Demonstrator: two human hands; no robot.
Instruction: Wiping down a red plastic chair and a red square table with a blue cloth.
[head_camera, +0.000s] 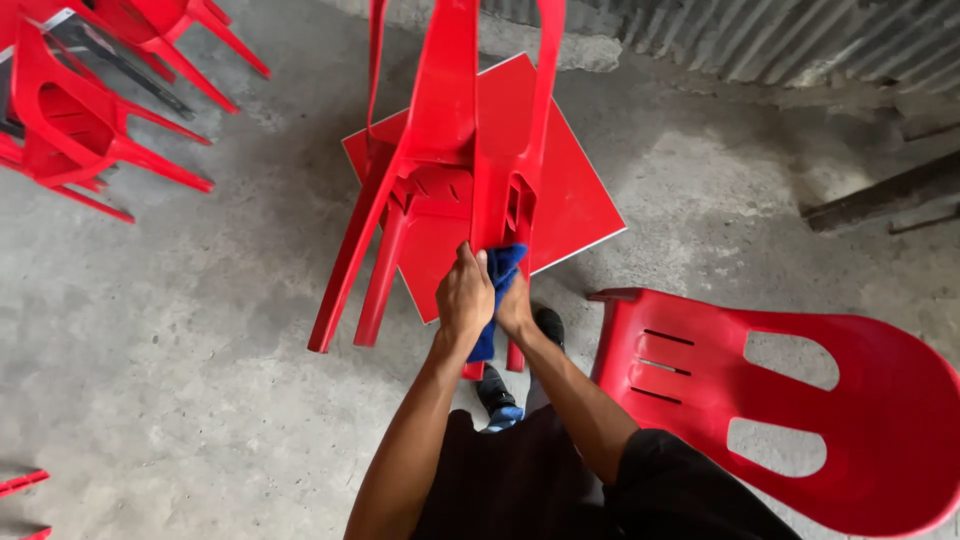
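Dark-clothed lap and two bare forearms at the frame's foot, above stained grey concrete floor (200, 330) edged by a corrugated metal wall (760, 40). Left hand (465, 295) clenched around a blue cloth (497, 290) pressed to a leg of the upturned red plastic chair (450, 150); right hand (515, 310) mostly hidden behind cloth, finger state unclear. Flat red panel (575, 200) beneath, another red chair (800, 400) just right, stacked red chairs (80, 110) cropped top left.

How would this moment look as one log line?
left hand: grips blue cloth | right hand: on upturned red chair leg | red square panel beneath
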